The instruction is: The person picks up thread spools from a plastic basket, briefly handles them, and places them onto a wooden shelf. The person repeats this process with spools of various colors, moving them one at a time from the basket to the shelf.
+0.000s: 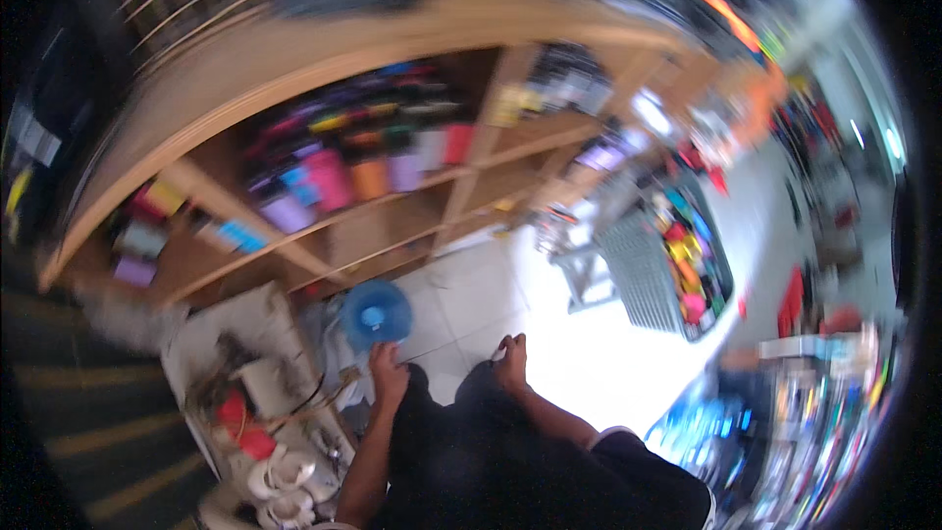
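My left hand is held low in front of my dark trousers, its fingers curled together. A small pale spot shows at its fingertips, too blurred to name. Just beyond it stands a round blue plastic basin on the tiled floor. My right hand is level with the left and apart from it, the fingers closed in a pinch. Whatever may be between those fingers is too small and smeared to make out.
A wooden shelf unit with colourful spools runs across the far side. To the right, a grey crate of bright items leans by a grey stool. On the left stands a worn pale bin with a red item and cones. Stacked goods fill the lower right.
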`<state>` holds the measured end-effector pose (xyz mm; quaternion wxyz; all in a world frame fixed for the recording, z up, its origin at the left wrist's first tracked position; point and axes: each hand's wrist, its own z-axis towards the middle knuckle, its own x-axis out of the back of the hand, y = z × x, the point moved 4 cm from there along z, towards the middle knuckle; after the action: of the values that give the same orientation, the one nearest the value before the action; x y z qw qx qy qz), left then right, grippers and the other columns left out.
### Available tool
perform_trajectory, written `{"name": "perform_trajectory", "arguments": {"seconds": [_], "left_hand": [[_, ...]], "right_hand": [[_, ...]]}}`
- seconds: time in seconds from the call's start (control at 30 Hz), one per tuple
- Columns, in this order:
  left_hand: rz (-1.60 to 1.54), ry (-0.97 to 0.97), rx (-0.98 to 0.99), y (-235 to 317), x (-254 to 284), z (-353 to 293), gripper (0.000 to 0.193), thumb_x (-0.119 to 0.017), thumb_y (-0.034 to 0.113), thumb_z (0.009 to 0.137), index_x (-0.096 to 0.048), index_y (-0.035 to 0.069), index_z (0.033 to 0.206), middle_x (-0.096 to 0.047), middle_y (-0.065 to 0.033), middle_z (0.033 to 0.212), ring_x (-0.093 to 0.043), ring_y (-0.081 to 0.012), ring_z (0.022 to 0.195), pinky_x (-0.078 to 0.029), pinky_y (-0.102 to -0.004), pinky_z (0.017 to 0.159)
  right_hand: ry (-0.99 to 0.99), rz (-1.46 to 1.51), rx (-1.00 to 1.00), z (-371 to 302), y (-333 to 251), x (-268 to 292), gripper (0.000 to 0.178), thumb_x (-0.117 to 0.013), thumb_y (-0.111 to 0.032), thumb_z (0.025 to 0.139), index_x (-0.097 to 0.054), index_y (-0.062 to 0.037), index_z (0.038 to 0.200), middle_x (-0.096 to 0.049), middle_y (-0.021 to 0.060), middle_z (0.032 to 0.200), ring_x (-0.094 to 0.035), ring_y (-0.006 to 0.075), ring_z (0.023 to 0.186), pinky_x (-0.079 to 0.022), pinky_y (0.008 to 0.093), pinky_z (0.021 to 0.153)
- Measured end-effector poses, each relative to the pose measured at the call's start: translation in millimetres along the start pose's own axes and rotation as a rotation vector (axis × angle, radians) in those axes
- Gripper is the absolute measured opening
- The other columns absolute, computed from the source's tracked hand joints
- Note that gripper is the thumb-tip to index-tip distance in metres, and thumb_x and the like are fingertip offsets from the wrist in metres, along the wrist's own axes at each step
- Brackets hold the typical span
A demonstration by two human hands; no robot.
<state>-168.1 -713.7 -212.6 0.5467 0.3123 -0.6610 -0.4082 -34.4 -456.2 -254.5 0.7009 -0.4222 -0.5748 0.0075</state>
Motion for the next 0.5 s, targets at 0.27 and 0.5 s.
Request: {"name": "perform_trajectory", "arguments": {"seconds": [0.27, 0.5], "left_hand": [[0.547, -0.541, -0.085, -124, -65, -72, 0.033, -0.064, -0.001, 0.059, -0.054, 0.001, 0.091, -0.055, -0.0155, 0.089, -0.054, -0.0333, 0.076, -0.046, -0.0420, 0.067], [0.497, -0.888, 0.366, -96, -108, -82, 0.028, -0.062, 0.005, 0.068, -0.054, 0.005, 0.095, -0.056, -0.0126, 0.088, -0.055, -0.0277, 0.074, -0.046, -0.0381, 0.063]], "right_hand": [[0.280, -0.129, -0.705, -91, 252, 97, 0.026, -0.064, -0.007, 0.057, -0.059, -0.0062, 0.083, -0.056, 0.0182, 0.086, -0.047, 0.0366, 0.096, -0.043, 0.0475, 0.079], [0.132, 0.182, -0.947, -202, 362, 110, 0.043, -0.052, -0.042, 0.084, -0.067, -0.0041, 0.070, -0.066, 0.0185, 0.075, -0.064, 0.0341, 0.075, -0.050, 0.0444, 0.073]]}}
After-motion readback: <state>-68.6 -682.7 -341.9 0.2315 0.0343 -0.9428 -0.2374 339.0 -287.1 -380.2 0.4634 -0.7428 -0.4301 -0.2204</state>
